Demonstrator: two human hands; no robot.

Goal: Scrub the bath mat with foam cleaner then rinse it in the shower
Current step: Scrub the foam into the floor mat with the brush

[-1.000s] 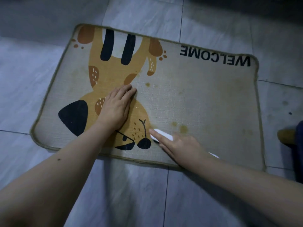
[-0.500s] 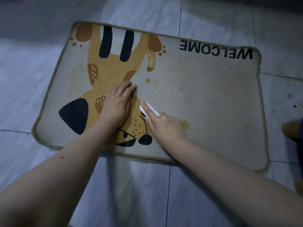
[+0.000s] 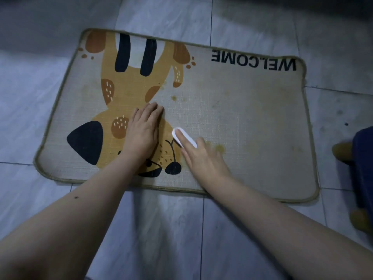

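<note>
We've got left hand (image 3: pixel 143 134) flat, pinning mat (image 3: pixel 252 118) mid-near edge; right hand (image 3: pixel 201 158) gripping brush (image 3: pixel 184 137), stain (image 3: pixel 219 147) just right of it, right hand nearer.

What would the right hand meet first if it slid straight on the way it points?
Probably the left hand: the right hand and its brush point up-left across the mat, toward the left fingers.

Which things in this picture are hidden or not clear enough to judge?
- Brush: its underside and rear are covered by the right hand in the head view.
- Foam on the mat: cannot tell; dim light.
- Dark blue thing: cut off by the right edge.
- Shower: out of view.
</note>
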